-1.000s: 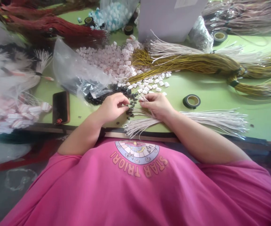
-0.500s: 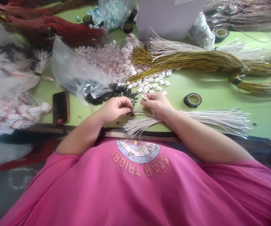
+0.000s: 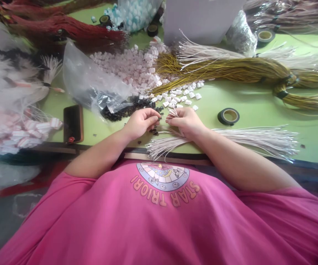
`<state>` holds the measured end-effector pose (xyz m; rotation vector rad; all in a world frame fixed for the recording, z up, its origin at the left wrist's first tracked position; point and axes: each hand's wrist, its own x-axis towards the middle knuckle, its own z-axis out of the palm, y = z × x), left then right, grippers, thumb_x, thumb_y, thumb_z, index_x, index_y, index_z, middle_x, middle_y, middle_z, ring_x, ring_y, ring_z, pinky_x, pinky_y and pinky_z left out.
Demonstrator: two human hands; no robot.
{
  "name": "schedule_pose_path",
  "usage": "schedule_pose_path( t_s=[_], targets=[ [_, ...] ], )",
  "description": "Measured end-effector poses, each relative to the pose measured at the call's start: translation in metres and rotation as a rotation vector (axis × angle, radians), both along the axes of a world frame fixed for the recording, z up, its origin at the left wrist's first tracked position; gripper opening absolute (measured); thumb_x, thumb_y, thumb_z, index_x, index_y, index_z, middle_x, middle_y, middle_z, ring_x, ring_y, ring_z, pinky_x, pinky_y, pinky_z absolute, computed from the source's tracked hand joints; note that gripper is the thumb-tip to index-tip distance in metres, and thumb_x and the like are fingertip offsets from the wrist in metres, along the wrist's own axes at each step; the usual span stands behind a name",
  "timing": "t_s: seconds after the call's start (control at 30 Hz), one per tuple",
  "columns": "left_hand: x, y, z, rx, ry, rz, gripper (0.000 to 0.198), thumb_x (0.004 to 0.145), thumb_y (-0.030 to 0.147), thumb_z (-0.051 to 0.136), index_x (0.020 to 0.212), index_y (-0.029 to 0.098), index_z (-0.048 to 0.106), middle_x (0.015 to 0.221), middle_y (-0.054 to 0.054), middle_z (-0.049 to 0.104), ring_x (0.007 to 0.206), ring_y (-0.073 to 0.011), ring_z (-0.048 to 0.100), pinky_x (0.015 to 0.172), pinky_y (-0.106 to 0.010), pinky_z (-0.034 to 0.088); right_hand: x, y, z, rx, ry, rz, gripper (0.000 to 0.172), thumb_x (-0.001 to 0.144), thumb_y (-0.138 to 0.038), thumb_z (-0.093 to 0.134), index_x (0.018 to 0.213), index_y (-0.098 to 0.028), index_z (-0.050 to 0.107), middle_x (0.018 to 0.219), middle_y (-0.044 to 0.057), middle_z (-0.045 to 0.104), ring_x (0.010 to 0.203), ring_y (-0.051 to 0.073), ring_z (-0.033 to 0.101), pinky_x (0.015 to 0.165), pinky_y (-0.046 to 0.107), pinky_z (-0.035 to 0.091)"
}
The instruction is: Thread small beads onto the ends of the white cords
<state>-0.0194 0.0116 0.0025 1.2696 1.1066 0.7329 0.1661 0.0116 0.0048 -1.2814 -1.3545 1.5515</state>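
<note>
My right hand (image 3: 186, 121) is closed around a few white wires (image 3: 173, 112), whose ends stick out past the thumb and fingers. Close by on the left, my left hand (image 3: 142, 123) pinches a small black piece (image 3: 160, 118) between thumb and fingertips, right at the end of one of these wires. Whether the wire sits inside the piece is too small to tell. Under my right wrist, a bundle of loose white wires (image 3: 247, 139) lies across the table edge. A heap of small black pieces (image 3: 117, 113) lies just beyond my left hand.
White connector housings (image 3: 185, 94) are scattered ahead, beside a clear plastic bag (image 3: 89, 79). A yellow-brown wire bundle (image 3: 236, 71) stretches to the right. A roll of black tape (image 3: 228, 116) lies right of my hands, a phone (image 3: 73, 124) to the left. Red wires (image 3: 65, 29) lie at the back left.
My left hand has moved right and slightly up, so its fingertips now come close to the wire ends in my right hand. My right hand stays nearly in place.
</note>
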Motion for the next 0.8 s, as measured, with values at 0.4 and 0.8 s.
schedule_pose_path(
  t_s=[0.4, 0.8],
  targets=[
    [0.0001, 0.0012, 0.0001, 0.054, 0.064, 0.020, 0.023, 0.065, 0.025, 0.072, 0.083, 0.015, 0.064, 0.071, 0.000, 0.063, 0.058, -0.0079, 0.053, 0.057, -0.023, 0.044, 0.0017, -0.0004, -0.0021, 0.052, -0.025, 0.016, 0.009, 0.061, -0.020, 0.064, 0.064, -0.011, 0.061, 0.053, -0.004, 0.046, 0.052, 0.007, 0.040, 0.050, 0.023, 0.029],
    [0.0022, 0.0033, -0.0036, -0.055, -0.062, 0.031, 0.022, 0.070, 0.031, 0.067, 0.085, 0.015, 0.067, 0.069, -0.002, 0.065, 0.047, -0.0055, 0.047, 0.047, -0.022, 0.036, -0.0003, -0.0011, 0.0015, 0.070, -0.049, 0.056, 0.012, 0.063, -0.022, 0.063, 0.059, -0.012, 0.058, 0.053, -0.004, 0.044, 0.052, 0.007, 0.038, 0.049, 0.022, 0.027]
  ],
)
